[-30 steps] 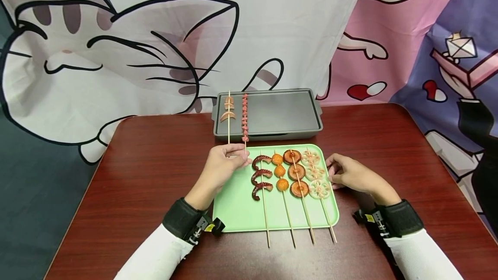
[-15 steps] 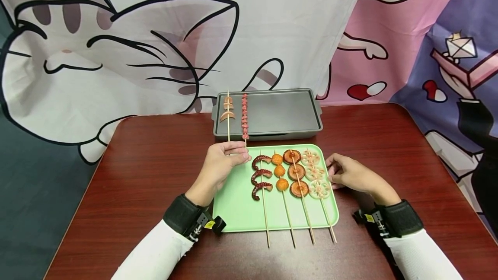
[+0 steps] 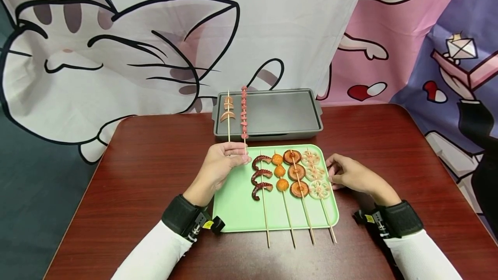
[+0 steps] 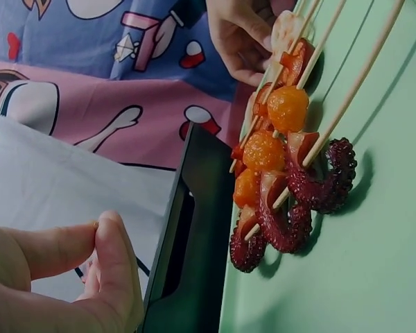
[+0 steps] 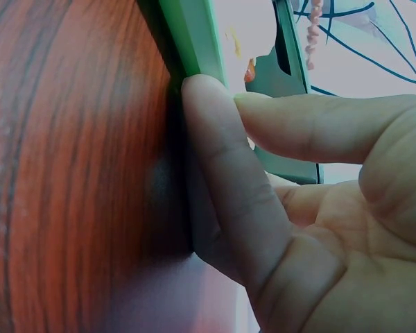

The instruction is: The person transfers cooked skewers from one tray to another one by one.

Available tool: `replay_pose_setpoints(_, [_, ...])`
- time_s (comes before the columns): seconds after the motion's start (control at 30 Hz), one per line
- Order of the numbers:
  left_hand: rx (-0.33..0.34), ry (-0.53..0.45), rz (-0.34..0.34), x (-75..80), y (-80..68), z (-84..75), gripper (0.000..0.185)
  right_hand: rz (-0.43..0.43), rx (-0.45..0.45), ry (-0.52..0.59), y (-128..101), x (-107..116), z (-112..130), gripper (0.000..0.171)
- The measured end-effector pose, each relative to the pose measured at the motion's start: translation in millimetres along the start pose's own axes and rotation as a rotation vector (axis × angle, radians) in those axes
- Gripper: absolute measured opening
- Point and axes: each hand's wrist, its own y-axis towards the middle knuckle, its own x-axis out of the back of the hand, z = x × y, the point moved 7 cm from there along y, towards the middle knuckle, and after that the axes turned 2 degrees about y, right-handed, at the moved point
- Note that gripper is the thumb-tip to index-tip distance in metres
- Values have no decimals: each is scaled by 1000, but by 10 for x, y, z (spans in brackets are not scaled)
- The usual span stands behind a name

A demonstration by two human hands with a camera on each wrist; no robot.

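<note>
My left hand (image 3: 218,167) pinches the lower end of a skewer of small pink pieces (image 3: 244,113) between thumb and fingertips. Those pieces overlap the left part of the grey baking tray (image 3: 282,113) in the head view. To their left, a skewer with tan curved pieces (image 3: 227,116) lies at the tray's left side, its stick reaching down behind my left hand. My right hand (image 3: 352,174) grips the right rim of the green tray (image 3: 235,215); in the right wrist view the thumb (image 5: 298,128) and index finger (image 5: 229,152) meet at that rim.
On the green tray lie skewers of octopus tentacles (image 3: 262,176), orange balls (image 3: 279,171), mushroom caps (image 3: 296,172) and lotus root slices (image 3: 319,189), sticks jutting over the front edge. The brown table (image 3: 155,176) bears both trays. A printed cloth (image 3: 288,25) hangs behind.
The pink skewer has moved up, its tip now past the grey tray's far edge in the head view. My left hand has shifted slightly up; the right hand stays at the rim.
</note>
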Motion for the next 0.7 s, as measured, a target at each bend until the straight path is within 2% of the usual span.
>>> replay_pose_setpoints(0.1, [-9,20,14,4,-15,6,42,0,2,-1,-1,-1,2,34])
replay_pose_setpoints(0.33, [-25,144,47,17,-83,33,34,2,0,6,-1,0,11,33])
replay_pose_setpoints(0.7, [-37,216,105,10,-222,50,30,0,-1,-2,-4,-3,25,33])
